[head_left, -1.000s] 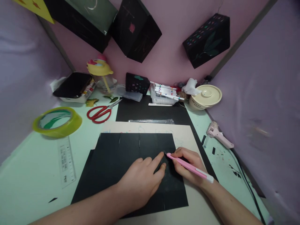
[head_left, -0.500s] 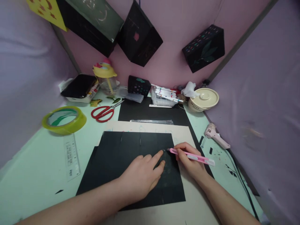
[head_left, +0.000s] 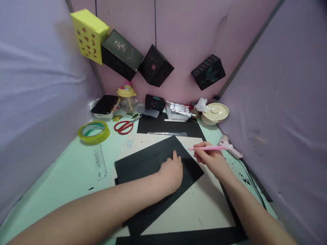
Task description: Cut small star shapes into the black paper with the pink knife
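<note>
A sheet of black paper lies turned at an angle on a pale board. My left hand rests on it, index finger stretched toward its upper right edge, pressing the sheet down. Some of this hand's other fingers are hidden. Just right of the sheet, my right hand grips a pink craft knife like a pen. The knife's tip points left and is apart from the paper.
Yellow tape, a clear ruler and red scissors lie left. White markers, a lidded bowl and a pink glue gun stand behind and right. Black paper lanterns and a yellow lantern hang above.
The black paper has rotated counterclockwise under my left hand. My right hand has lifted the craft knife away from the sheet. The camera view has shifted, showing more of the hanging lanterns.
</note>
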Action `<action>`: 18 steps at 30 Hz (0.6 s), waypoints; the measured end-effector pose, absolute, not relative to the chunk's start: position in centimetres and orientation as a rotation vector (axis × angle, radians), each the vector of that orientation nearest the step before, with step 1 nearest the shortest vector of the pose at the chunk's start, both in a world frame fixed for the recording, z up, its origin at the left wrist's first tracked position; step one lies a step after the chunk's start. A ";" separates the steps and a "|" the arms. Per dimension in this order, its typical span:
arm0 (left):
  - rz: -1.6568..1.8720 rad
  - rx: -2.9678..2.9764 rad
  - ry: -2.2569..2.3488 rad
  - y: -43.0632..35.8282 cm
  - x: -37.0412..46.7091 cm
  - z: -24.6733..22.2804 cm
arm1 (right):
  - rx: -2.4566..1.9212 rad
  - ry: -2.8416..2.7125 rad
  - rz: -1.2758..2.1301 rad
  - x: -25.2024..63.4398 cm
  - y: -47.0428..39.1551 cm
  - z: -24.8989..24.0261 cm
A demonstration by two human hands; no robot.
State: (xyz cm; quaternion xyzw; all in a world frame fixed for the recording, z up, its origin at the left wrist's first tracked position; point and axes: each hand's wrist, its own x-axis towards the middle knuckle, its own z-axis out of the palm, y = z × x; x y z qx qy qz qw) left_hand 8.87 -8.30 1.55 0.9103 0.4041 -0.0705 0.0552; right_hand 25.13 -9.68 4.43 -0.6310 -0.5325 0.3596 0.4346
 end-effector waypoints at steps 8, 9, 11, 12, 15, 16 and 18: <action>-0.087 2.711 1.244 -8.8 9.9 3.3 | -1.549 -1.192 0.860 21.9 -7.4 1.5; -0.064 2.711 1.221 -8.6 9.1 3.7 | -1.576 -1.200 0.841 21.7 -7.2 1.1; -0.016 2.723 1.177 -8.0 7.0 4.1 | -1.631 -1.237 0.786 21.7 -7.0 0.3; 0.002 2.739 1.147 -7.6 5.9 4.1 | -1.645 -1.266 0.752 21.8 -7.0 0.1; 0.060 2.821 1.010 -6.3 3.1 2.9 | -1.609 -1.361 0.659 21.9 -7.0 -0.5; 0.067 2.832 0.959 -5.9 2.4 2.2 | -1.586 -1.388 0.638 21.9 -7.0 -0.7; 0.077 2.823 0.903 -5.7 1.5 0.8 | -1.566 -1.415 0.606 21.9 -7.0 -0.8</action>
